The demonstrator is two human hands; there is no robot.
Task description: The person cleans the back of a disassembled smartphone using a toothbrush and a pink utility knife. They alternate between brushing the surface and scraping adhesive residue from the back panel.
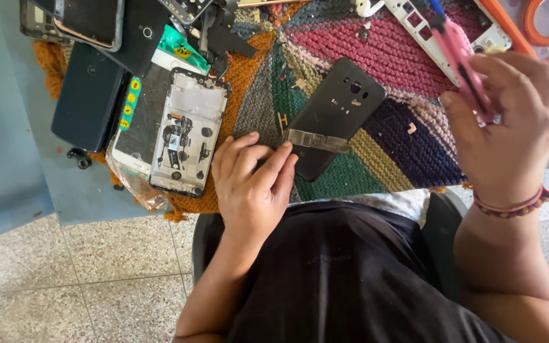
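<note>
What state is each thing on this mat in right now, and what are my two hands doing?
Dark phone back cover: off its phone, flat on the mat, clear strip across it.
Opened phone frame: screen down, insides exposed.
Left hand: fingertips on the strip's end.
Right hand: closed around a pink tool.
Knitted mat: spread flat.

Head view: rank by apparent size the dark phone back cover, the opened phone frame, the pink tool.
1. Opened silver phone frame with exposed parts
2. Dark plastic phone back cover, close to it; order unsure
3. Pink tool in right hand, clearly smallest, partly hidden
</note>
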